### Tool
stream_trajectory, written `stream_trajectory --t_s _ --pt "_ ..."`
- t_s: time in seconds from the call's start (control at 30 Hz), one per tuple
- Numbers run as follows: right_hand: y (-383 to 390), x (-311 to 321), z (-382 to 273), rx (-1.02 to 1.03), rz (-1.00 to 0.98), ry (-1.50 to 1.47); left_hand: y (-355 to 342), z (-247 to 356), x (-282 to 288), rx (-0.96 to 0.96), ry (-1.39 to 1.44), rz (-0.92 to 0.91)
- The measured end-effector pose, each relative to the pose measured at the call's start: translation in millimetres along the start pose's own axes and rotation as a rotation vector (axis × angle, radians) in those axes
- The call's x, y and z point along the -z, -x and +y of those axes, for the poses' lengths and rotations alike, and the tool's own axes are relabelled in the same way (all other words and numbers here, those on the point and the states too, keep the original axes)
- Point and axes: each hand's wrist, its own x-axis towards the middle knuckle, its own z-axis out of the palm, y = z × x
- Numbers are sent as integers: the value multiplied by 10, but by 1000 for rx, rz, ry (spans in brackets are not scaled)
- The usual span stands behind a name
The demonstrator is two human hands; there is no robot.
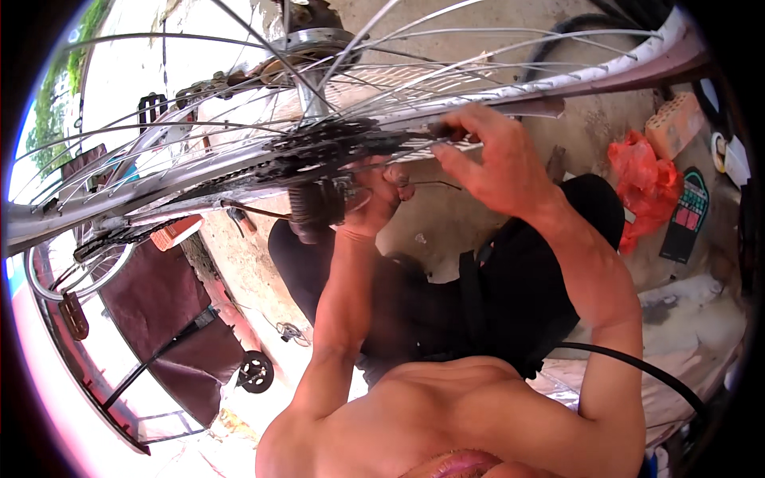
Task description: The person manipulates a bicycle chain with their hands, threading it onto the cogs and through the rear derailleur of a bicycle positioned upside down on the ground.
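Your silver-spoked bike wheel (pixel 312 103) hangs over a stained tan floor (pixel 590 131), greasy black sprocket cluster (pixel 319 147) by your hands. Right hand (pixel 504 166): fingers curled, thumb alongside, too blurry to tell any pinch. Left hand's (pixel 374 203) half hidden, can't tell. Crumpled red plastic bag (pixel 644 187) and orange brick (pixel 674 125) lie off right.
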Motion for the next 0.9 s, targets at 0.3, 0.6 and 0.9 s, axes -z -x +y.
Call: stream_trajectory --t_s 0.3,0.6,0.9 --pt "-177 -169 253 -34 -236 -65 -48 -50 -44 -19 -49 -76" --pt "-148 -56 191 -131 -186 -200 -55 -42 -7 -20 -9 -156" --pt "-59 -45 105 164 28 -178 -60 -52 136 -22 86 -230"
